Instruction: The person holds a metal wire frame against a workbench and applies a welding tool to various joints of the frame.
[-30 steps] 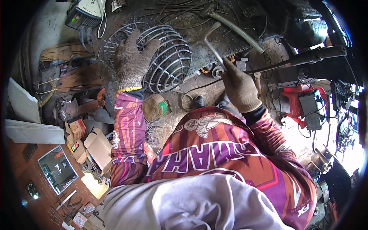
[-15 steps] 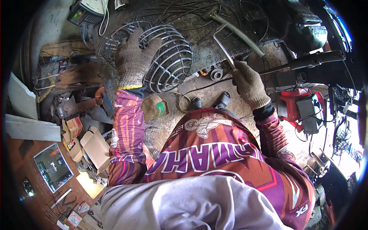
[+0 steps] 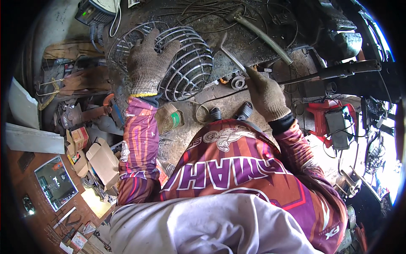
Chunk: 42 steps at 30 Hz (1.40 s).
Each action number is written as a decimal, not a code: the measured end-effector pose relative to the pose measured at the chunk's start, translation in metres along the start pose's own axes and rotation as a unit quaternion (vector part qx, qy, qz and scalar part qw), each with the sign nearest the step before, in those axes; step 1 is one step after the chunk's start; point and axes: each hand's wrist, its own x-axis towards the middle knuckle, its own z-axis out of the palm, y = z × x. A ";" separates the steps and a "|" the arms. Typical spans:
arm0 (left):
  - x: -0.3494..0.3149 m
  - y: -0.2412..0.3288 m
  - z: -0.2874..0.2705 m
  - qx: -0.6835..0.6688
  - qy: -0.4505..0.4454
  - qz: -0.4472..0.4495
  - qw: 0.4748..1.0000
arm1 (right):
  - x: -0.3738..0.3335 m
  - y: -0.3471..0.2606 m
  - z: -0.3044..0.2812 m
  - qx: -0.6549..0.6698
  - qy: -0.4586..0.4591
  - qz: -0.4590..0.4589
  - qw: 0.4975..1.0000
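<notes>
My left hand (image 3: 148, 65), in a knitted work glove, holds a rounded wire basket (image 3: 192, 55) of bent metal rods against the dark workbench. Its thumb stretches over the ribs, and the other fingers lie on the basket's left part, where their tips are partly hidden. In my gloved right hand (image 3: 267, 95) is a slim chipping hammer (image 3: 232, 58), closed in the fingers by its handle. The hammer's narrow crosswise head points up and left, a little to the right of the basket, over the bench edge.
A heavy hammer (image 3: 264, 36) lies on the workbench (image 3: 203, 19) among loose wire. A welding machine (image 3: 95, 15) stands at the far left. Below are a cut-open can (image 3: 169, 118), cardboard boxes (image 3: 103, 161) and metal scrap. A red plastic stool (image 3: 319, 118) stands at right.
My right hand has moved slightly left and up with the chipping hammer, whose head is now closer to the wire basket. The left hand stays on the basket.
</notes>
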 end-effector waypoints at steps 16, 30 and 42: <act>0.000 -0.006 0.007 0.003 0.026 0.010 1.000 | 0.002 -0.017 -0.010 0.049 0.098 -0.032 0.993; -0.002 -0.008 0.008 -0.023 0.024 0.005 0.999 | -0.006 -0.016 -0.002 -0.072 -0.023 0.018 0.997; -0.003 -0.006 0.005 -0.007 0.014 0.000 1.000 | -0.005 -0.017 -0.005 -0.037 -0.009 0.046 0.998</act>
